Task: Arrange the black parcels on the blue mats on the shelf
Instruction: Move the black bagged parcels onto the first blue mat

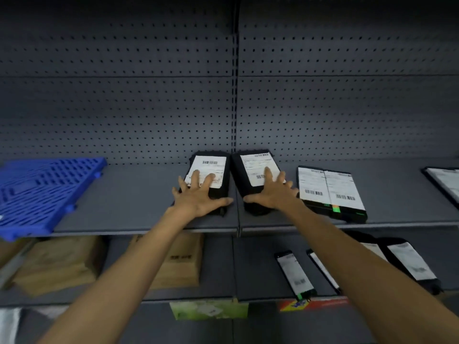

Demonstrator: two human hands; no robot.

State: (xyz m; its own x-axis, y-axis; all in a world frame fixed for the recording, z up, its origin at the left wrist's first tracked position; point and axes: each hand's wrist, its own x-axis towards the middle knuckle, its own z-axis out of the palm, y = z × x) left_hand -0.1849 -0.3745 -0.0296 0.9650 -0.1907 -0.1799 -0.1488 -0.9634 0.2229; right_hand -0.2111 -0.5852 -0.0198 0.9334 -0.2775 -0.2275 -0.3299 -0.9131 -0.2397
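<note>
Your left hand (198, 194) lies wide and flat on the left parcel (211, 165). Your right hand (270, 194) does the same on the right parcel (253, 165). Fingers are splayed, thumbs run along the near edges, and nothing is gripped. This is likely a press for sliding both at once. Both parcels sit side by side on the bare shelf (136, 194), not on a mat. The blue mat (44, 189) lies well apart at 9 o'clock, overhanging the shelf front. More parcels (330, 189) wait at 3 o'clock.
</note>
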